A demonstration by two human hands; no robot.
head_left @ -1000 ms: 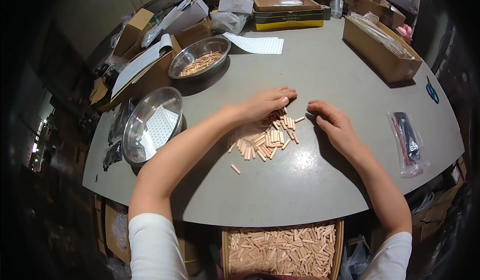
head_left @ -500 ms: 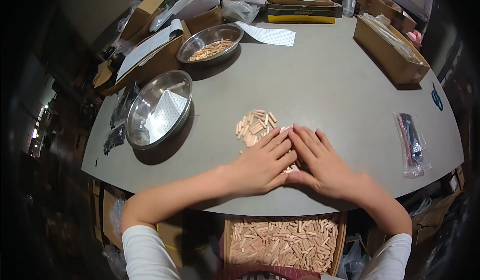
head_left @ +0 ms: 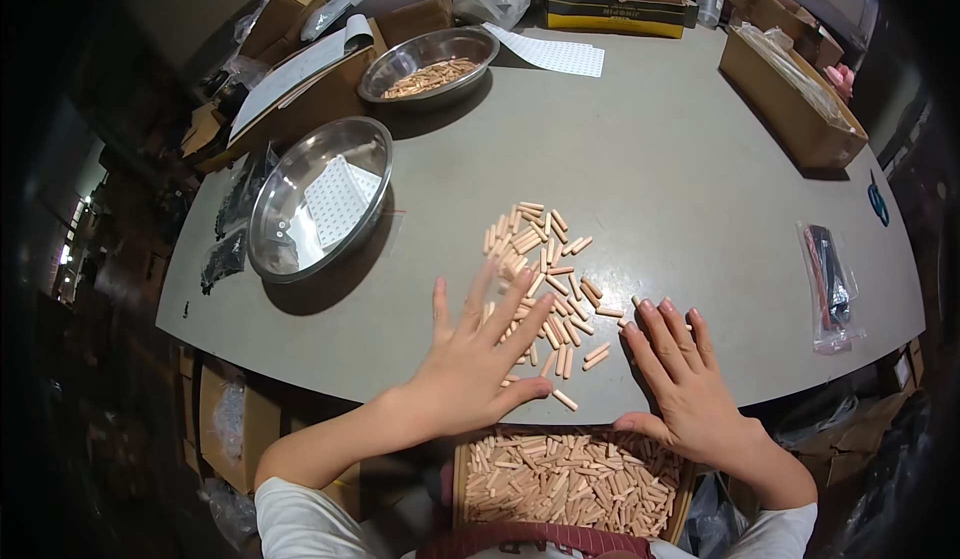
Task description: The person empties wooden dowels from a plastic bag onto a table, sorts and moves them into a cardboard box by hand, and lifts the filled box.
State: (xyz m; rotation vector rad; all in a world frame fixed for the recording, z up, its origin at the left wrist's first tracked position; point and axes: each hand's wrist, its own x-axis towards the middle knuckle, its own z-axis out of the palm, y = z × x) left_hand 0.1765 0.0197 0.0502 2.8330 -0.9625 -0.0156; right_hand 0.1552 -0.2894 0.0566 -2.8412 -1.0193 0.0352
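Loose wooden dowels [head_left: 560, 309] lie spread on the grey table [head_left: 660, 169] between my two hands. My left hand [head_left: 465, 364] has its fingers apart over the left side of the dowels, partly hiding some; its fingers are a little blurred. My right hand [head_left: 680, 384] rests with fingers stretched out near the table's front edge, with a few dowels by its fingertips. Neither hand grips anything. Below the edge, close to my body, a box full of dowels [head_left: 570, 484] sits under both hands.
At the left stands a steel bowl [head_left: 270, 229] holding white dotted sheets [head_left: 335, 199]; behind it, another bowl [head_left: 375, 89] contains dowels. Cardboard boxes [head_left: 790, 99] line the back and right. A plastic-bagged item [head_left: 830, 284] and blue scissors [head_left: 877, 199] lie at the right.
My hands have moved apart from their place together over the dowels, left hand leftward, right hand rightward and nearer. The dowels beneath are now uncovered and more spread out. The view has shifted slightly.
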